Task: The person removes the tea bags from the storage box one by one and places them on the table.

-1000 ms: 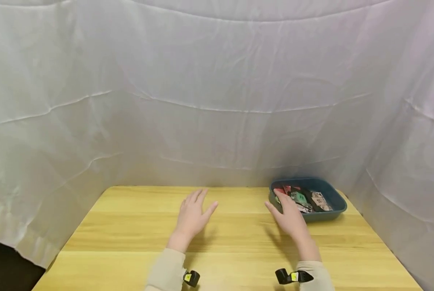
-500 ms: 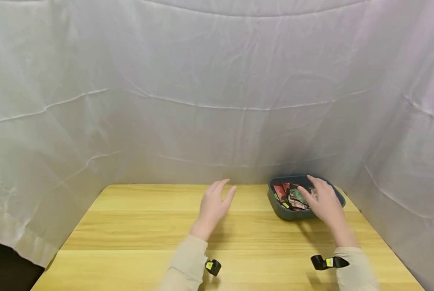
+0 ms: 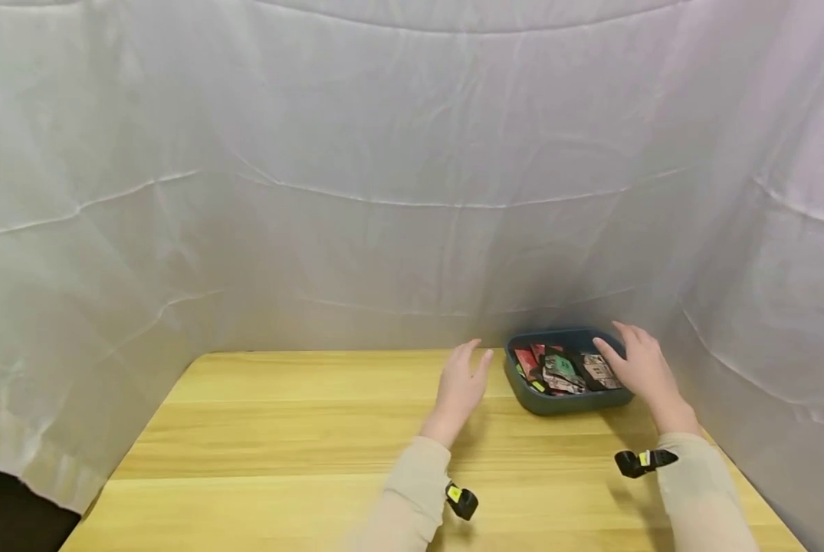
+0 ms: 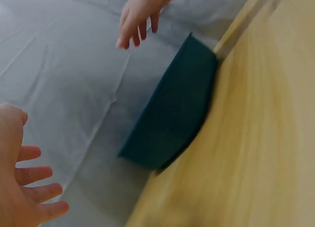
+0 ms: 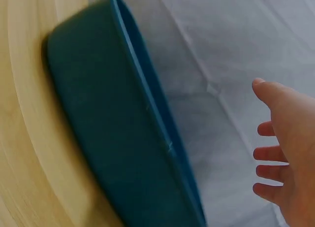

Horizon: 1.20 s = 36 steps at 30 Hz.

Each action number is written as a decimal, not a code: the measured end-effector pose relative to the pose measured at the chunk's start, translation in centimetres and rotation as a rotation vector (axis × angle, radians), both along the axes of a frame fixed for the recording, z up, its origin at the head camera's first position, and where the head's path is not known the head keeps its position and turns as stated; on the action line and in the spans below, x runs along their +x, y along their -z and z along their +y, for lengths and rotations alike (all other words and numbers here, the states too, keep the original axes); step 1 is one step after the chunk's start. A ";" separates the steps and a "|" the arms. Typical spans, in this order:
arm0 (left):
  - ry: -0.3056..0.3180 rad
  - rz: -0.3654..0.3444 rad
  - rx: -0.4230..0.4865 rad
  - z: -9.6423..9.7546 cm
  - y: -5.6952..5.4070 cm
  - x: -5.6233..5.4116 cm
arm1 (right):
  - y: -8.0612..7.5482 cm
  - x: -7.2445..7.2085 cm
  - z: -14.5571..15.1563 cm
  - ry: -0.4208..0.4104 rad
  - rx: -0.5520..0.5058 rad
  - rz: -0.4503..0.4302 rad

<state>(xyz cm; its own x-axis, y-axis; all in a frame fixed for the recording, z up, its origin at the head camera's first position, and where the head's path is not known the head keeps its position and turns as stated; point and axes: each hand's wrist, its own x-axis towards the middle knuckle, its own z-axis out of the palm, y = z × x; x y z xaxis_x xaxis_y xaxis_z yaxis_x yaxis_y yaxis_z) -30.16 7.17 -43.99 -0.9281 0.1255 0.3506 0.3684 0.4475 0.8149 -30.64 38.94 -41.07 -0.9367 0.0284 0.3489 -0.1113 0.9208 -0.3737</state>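
A dark blue-green plastic basin [image 3: 556, 404] stands at the back right of the table, several small printed packets [image 3: 561, 372] lying inside. My left hand [image 3: 459, 389] is in the air just left of it, fingers spread and apart from its wall. Over the basin's right end hovers my right hand [image 3: 642, 370], thumb and fingers extended, hiding that corner. In the left wrist view the basin's side [image 4: 170, 106] lies between both hands. The right wrist view has the basin wall [image 5: 108, 104] close by, with the right hand [image 5: 290, 148] apart from it. Neither hand holds anything.
The wooden table [image 3: 260, 429] spreads out to the left and front. A pale grey curtain [image 3: 384, 253] hangs behind the table and along both sides, close to the basin's back. Black wrist cameras [image 3: 461, 501] are strapped at the sleeves.
Both hands have moved right. The left has come from mid-table to near the basin's left side; the right has passed across the basin to its right end. The basin looks unmoved on the table.
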 end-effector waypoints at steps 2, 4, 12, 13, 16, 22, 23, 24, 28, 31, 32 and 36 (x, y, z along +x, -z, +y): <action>0.011 -0.035 0.036 1.0 0.7 -0.3 | 0.7 -0.7 0.8 0.008 -0.001 -0.028; 0.038 -0.075 0.080 2.0 1.5 -0.6 | 1.4 -1.3 1.5 0.015 0.000 -0.058; 0.167 -0.245 0.206 4.2 3.1 -0.5 | 2.8 -1.9 3.4 0.044 0.012 -0.189; 0.177 -0.263 0.213 4.4 3.1 -0.4 | 3.0 -1.8 3.5 0.042 0.013 -0.208; 0.204 -0.287 0.228 4.7 3.1 -0.2 | 3.4 -1.8 3.5 0.033 0.005 -0.256; 0.256 -0.307 0.233 5.3 3.5 0.0 | 3.9 -1.7 3.4 0.030 -0.026 -0.269; 0.260 -0.312 0.225 5.4 3.6 0.0 | 4.0 -1.7 3.3 0.027 -0.032 -0.264; 0.264 -0.316 0.218 5.4 3.7 0.1 | 4.1 -1.6 3.3 0.024 -0.038 -0.260; 0.272 -0.331 0.197 5.5 4.2 0.3 | 4.6 -1.5 3.3 0.016 -0.059 -0.234; 0.279 -0.326 0.200 5.4 4.3 0.5 | 4.9 -1.2 3.2 0.008 -0.073 -0.209; 0.278 -0.322 0.199 5.4 4.3 0.5 | 5.1 -1.1 3.2 0.005 -0.073 -0.196; 0.272 -0.331 0.203 5.1 4.3 0.8 | 5.5 -0.6 2.7 -0.002 -0.067 -0.168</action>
<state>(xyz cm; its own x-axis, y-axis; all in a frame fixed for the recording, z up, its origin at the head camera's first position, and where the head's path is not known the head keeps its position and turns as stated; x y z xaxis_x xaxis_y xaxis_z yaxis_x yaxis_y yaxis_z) -29.37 12.26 -48.30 -0.9371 0.3388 0.0837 0.1554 0.1904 0.9693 -31.29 41.67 -46.53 -0.9818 0.0439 0.1846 -0.0443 0.8930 -0.4478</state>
